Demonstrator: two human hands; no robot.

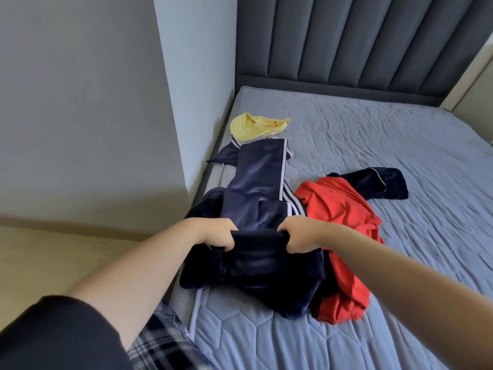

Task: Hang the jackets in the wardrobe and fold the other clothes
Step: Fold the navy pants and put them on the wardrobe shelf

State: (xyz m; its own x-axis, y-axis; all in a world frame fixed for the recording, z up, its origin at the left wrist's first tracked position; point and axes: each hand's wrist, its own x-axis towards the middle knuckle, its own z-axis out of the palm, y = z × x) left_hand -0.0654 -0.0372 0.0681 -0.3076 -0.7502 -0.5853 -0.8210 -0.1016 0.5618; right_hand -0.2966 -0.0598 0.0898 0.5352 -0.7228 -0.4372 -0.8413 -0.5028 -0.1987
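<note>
Clothes sorting at the bedside: I have the navy track trousers (256,182) stretched lengthwise along the left edge of the bed (373,145), legs running away toward the headboard (360,44), white side stripes showing on the right seam. I judge they lie this way so the fabric is flat and straight before a fold, the near end being the part to bring over.

My left hand (216,235) and right hand (300,237) both grip the dark near end of the trousers, one at each side. The fingers of each are curled tight round bunched cloth, knuckles up, with the fabric pulled taut between them. Neither hand touches anything else.

Just right of the trousers, touching them, a red garment (344,236) lies crumpled in a heap, and a dark navy piece (373,182) pokes out from behind it; whether that is a jacket or something else I cannot tell. Both look unfolded, so I judge the task far from finished. A yellow cap (253,126) sits at the far end of the trousers, near the wall (80,102), apparently set aside out of the folding space. Another navy piece with white trim (226,153) spreads under the trouser legs at the far left. No wardrobe is in view.
</note>
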